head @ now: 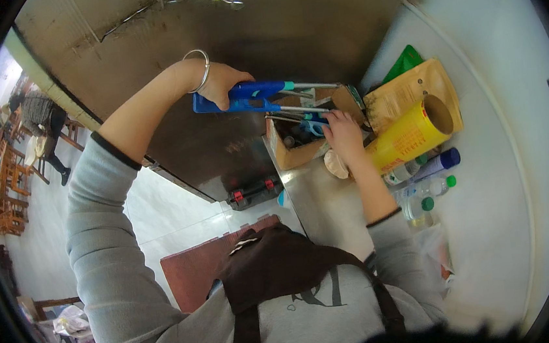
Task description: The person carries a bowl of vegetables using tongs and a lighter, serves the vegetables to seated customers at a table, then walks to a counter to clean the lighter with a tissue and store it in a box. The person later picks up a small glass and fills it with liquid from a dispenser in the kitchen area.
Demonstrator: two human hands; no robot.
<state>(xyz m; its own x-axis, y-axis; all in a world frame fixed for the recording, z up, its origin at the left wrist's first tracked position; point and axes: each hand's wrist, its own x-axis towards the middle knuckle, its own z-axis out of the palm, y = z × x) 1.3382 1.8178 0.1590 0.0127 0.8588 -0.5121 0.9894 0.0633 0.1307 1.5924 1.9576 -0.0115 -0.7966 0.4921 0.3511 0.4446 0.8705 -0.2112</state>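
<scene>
My left hand (227, 80), with a silver bangle on the wrist, grips blue long-nosed gas lighters (260, 90) by their handles. Their metal barrels point right, over an open cardboard box (297, 155). My right hand (345, 133) reaches over the box's near right side, its fingertips by a lighter's barrel tip and the things inside. Whether those fingers hold anything is hidden. Inside the box are a light-blue looped handle (314, 128) and dark items that I cannot make out.
The box rests on a metal counter (316, 202) against a tall metal panel (293, 47). Right of it stand a yellow cylinder (406, 135), a brown pouch (409, 86) and several bottles (416, 191). A black case (254, 193) lies on the floor. People (41, 113) are at far left.
</scene>
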